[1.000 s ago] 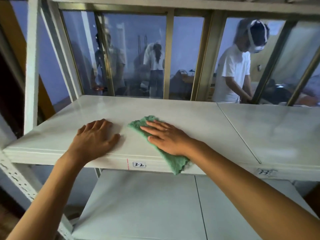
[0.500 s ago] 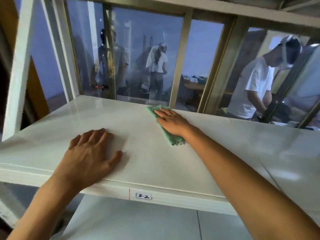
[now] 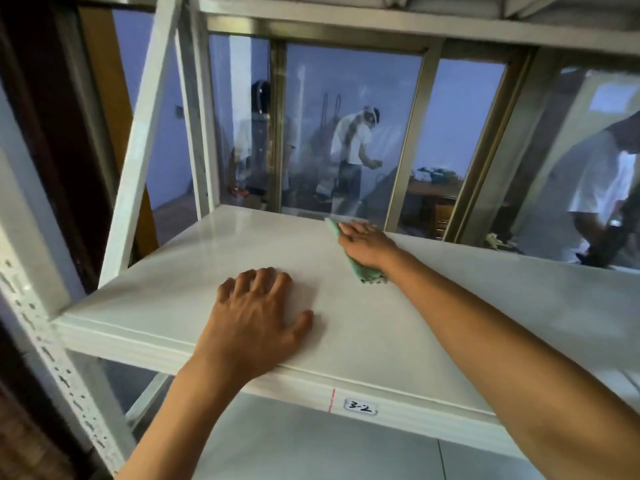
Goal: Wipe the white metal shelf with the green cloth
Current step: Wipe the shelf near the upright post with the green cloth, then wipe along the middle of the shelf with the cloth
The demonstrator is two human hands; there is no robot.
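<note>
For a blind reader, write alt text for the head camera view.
A right hand presses a green cloth flat near the back edge of a white metal shelf; the left hand rests flat near its front edge, by a "3-2" label.

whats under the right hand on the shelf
The green cloth lies under the right hand, pressed flat on the white shelf. Only its edges show; the hand covers its middle.

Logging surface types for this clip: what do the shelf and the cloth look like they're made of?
Shelf: apparently white-painted metal with a glossy finish, since it reflects window light. Green cloth: soft textile, possibly microfibre, limp under the right hand.
</note>
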